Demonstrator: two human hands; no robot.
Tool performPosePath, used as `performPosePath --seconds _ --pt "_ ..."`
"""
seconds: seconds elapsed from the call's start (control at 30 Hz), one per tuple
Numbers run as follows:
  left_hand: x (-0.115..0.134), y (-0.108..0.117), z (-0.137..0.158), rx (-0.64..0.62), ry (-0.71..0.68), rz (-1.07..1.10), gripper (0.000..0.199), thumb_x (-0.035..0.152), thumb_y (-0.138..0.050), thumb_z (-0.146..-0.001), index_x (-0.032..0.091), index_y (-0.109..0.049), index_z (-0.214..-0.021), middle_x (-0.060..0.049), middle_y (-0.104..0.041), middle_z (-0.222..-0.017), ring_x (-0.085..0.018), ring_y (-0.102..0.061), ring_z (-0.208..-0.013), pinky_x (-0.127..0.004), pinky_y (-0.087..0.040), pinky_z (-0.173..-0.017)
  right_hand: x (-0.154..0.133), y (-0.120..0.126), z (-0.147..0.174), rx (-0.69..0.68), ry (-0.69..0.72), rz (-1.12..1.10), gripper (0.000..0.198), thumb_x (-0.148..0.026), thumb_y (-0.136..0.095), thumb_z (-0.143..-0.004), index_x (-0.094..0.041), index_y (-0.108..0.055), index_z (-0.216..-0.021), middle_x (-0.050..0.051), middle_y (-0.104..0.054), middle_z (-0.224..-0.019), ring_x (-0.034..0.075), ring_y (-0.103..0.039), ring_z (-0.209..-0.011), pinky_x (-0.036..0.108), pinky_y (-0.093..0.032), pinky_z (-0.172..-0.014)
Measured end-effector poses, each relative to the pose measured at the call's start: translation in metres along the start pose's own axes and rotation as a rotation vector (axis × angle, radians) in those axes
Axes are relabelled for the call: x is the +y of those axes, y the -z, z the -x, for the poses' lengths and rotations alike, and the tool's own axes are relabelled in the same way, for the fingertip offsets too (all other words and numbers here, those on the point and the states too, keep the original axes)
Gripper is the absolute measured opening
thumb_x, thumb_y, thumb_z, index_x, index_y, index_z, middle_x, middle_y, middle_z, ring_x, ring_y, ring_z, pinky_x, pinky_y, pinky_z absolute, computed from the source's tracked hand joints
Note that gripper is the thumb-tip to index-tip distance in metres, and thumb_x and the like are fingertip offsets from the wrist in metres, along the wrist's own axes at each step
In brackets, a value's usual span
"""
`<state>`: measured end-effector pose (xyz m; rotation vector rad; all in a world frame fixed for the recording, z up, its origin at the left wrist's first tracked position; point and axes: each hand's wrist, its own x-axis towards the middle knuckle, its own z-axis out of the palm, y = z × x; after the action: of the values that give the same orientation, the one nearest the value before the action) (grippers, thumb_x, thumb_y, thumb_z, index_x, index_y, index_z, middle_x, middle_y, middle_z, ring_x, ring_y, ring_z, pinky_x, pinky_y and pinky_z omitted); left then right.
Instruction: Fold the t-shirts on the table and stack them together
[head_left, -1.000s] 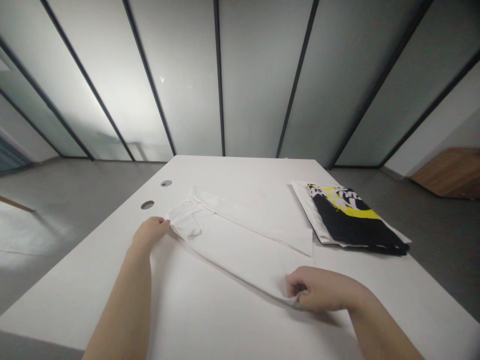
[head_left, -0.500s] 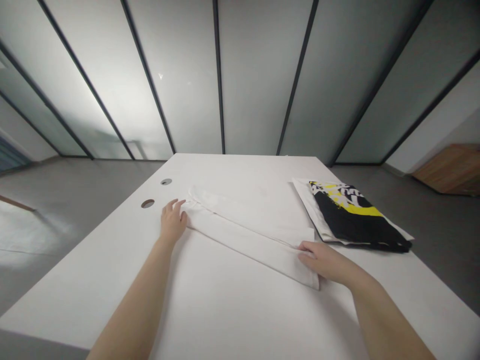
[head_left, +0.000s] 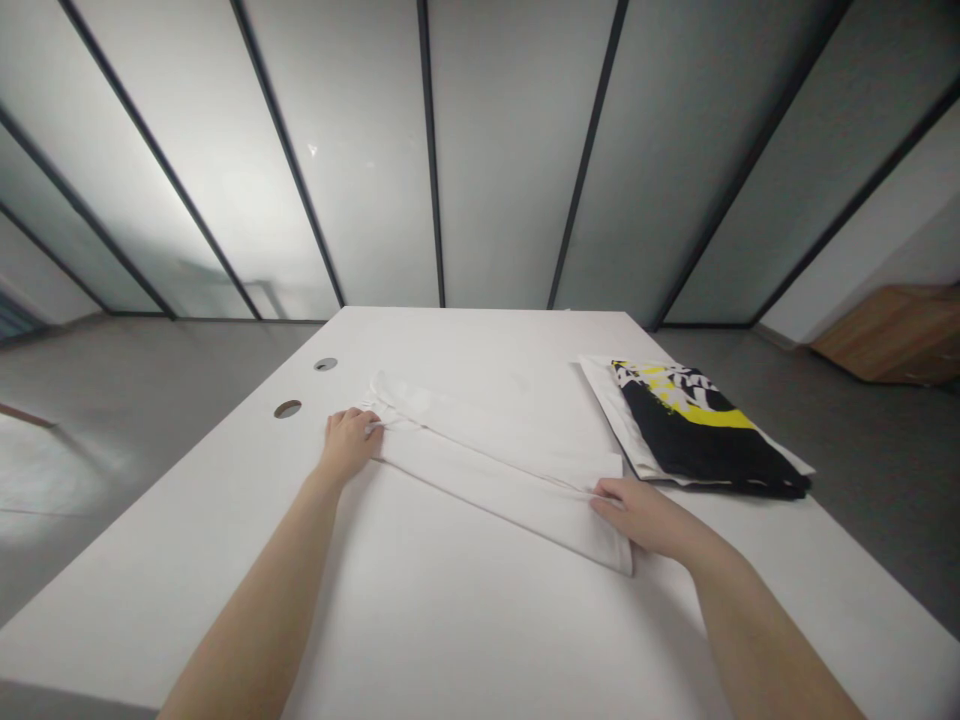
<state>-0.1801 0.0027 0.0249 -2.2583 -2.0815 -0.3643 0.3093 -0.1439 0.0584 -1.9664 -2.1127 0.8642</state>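
A white shirt (head_left: 495,482) lies on the table, folded into a long strip that slants from upper left down to the right. My left hand (head_left: 349,442) has its fingers curled and pinched on the cloth at the strip's left end, close to what looks like the collar. At the right end, my right hand (head_left: 637,515) grips the folded edge, thumb on top and the other fingers partly hidden. Thin, loose cloth spreads beyond the folded strip and blends into the white tabletop.
The white table (head_left: 465,640) has two round holes near its left edge. On its right side lies a stack of folded clothes, topped by a black garment (head_left: 712,440) with yellow and white print. Frosted glass panels stand behind; a wooden cabinet (head_left: 892,335) is at far right.
My left hand's fingers, spread before, have closed on the shirt's left end. My right hand keeps its hold. The whole view has shifted slightly.
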Motion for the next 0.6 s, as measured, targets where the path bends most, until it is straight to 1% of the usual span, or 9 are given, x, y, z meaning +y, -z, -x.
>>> performPosePath --seconds 0.1,0.2,0.33,0.4,0.47,0.53,0.6 --pt "0.002 0.004 -0.013 0.012 0.03 0.001 0.037 0.038 -0.052 -0.095 0.024 -0.078 -0.117 -0.013 -0.075 -0.116 -0.031 -0.065 -0.114 -0.044 -0.041 -0.11 0.004 -0.002 -0.003 0.004 0.009 -0.008 0.023 -0.034 -0.049 -0.096 -0.022 -0.064 -0.084 0.01 -0.077 -0.096 0.027 -0.069 -0.091 0.033 -0.047 -0.077" --pt "0.005 0.001 -0.023 0.015 0.063 -0.024 0.038 0.039 -0.052 -0.095 0.024 -0.078 -0.118 -0.014 -0.075 -0.117 -0.032 -0.065 -0.115 -0.044 -0.042 -0.11 0.007 -0.002 -0.005 0.007 -0.008 -0.03 0.023 -0.035 -0.051 -0.097 -0.022 -0.066 -0.086 0.01 -0.078 -0.097 0.027 -0.069 -0.092 0.032 -0.048 -0.077" --pt "0.013 -0.01 -0.021 0.03 0.104 -0.017 0.037 0.038 -0.053 -0.096 0.023 -0.078 -0.118 -0.016 -0.073 -0.123 -0.035 -0.063 -0.12 -0.048 -0.042 -0.11 0.01 -0.004 -0.005 0.036 -0.038 -0.048 0.02 -0.035 -0.055 -0.096 -0.021 -0.069 -0.093 0.01 -0.078 -0.104 0.028 -0.071 -0.096 0.033 -0.049 -0.081" --pt "0.017 -0.012 -0.016 0.073 0.114 -0.001 0.037 0.036 -0.055 -0.095 0.023 -0.076 -0.122 -0.017 -0.07 -0.129 -0.037 -0.06 -0.125 -0.052 -0.04 -0.111 0.013 -0.004 -0.005 0.06 -0.049 -0.022 0.018 -0.034 -0.057 -0.094 -0.021 -0.07 -0.098 0.011 -0.077 -0.107 0.028 -0.071 -0.097 0.033 -0.049 -0.082" --pt "0.021 -0.009 -0.011 0.148 0.097 0.018 0.04 0.031 -0.059 -0.092 0.024 -0.073 -0.129 -0.017 -0.065 -0.138 -0.038 -0.055 -0.132 -0.054 -0.037 -0.115 0.017 -0.005 -0.004 0.083 -0.067 0.024 0.019 -0.035 -0.058 -0.094 -0.021 -0.069 -0.099 0.01 -0.077 -0.103 0.027 -0.071 -0.093 0.032 -0.048 -0.079" --pt "0.027 -0.003 -0.007 0.203 0.07 0.037 0.04 0.027 -0.061 -0.091 0.026 -0.071 -0.13 -0.015 -0.061 -0.142 -0.037 -0.051 -0.135 -0.054 -0.036 -0.117 0.023 -0.006 -0.004 0.111 -0.083 0.071 0.019 -0.038 -0.059 -0.095 -0.021 -0.068 -0.098 0.009 -0.075 -0.095 0.026 -0.07 -0.086 0.032 -0.045 -0.074" --pt "0.036 0.002 -0.003 0.194 0.053 0.052 0.032 0.027 -0.06 -0.093 0.027 -0.073 -0.122 -0.014 -0.064 -0.135 -0.036 -0.053 -0.13 -0.051 -0.039 -0.114 0.028 -0.007 -0.006 0.177 -0.109 0.097 0.019 -0.038 -0.057 -0.096 -0.022 -0.067 -0.099 0.007 -0.073 -0.09 0.025 -0.069 -0.082 0.033 -0.044 -0.072"
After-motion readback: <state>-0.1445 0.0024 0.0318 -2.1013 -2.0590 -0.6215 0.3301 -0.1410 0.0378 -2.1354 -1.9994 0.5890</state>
